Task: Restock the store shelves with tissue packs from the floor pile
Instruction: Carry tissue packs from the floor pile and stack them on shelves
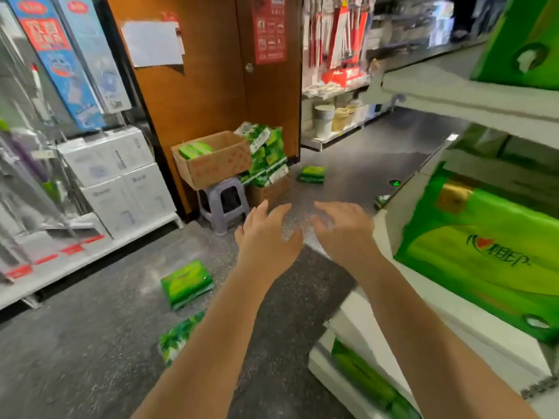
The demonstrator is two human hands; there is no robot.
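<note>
Tissue packs (186,282) beside stool (223,204)

Beneath the hands (305,234) the floor (90,343) is speckled grey, matt and grainy. Left of the left forearm, a tissue pack (186,282) is wrapped in glossy green plastic film. Beyond the hands, a cardboard box (213,164) looks dull brown and papery, resting on a smooth grey plastic stool (222,204). Behind it, the door (205,71) shows warm, semi-gloss wood grain. Right of the right hand, the shelf (472,98) appears smooth white painted metal.
</note>
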